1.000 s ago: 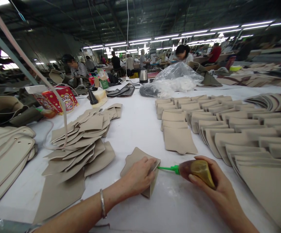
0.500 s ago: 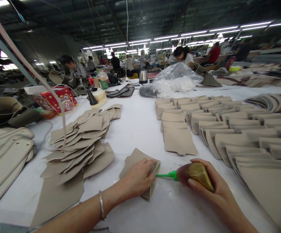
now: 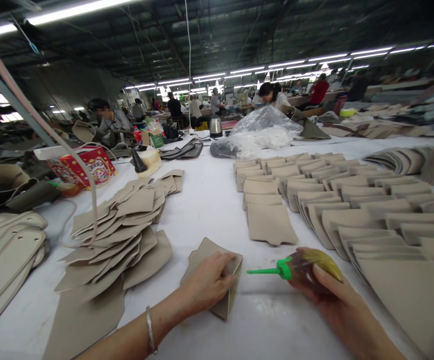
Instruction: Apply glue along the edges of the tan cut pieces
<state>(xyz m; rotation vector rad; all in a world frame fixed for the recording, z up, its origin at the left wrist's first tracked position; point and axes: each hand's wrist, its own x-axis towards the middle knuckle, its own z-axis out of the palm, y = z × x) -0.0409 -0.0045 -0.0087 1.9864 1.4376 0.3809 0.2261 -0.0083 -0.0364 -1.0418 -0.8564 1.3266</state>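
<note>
Squeeze bottle levelled at a pinned beige panel

The left hand (image 3: pixel 211 280) lies over a beige panel (image 3: pixel 197 260) on the white tabletop (image 3: pixel 212 210), between the two groups of pieces. Its fingers are bent over the right side of the panel, nearly closed on it, probably to stop it sliding; whether any reach underneath, I cannot tell. The right hand (image 3: pixel 333 295) wraps the amber squeeze bottle (image 3: pixel 310 265), closed around its body. The bottle lies sideways, apparently so its green nozzle (image 3: pixel 265 271) can meet the panel's edge; the tip sits just beside it, apart. A loose pile (image 3: pixel 126 235) lies left and overlapping rows (image 3: pixel 367 220) right, both seemingly within easy reach.
</note>
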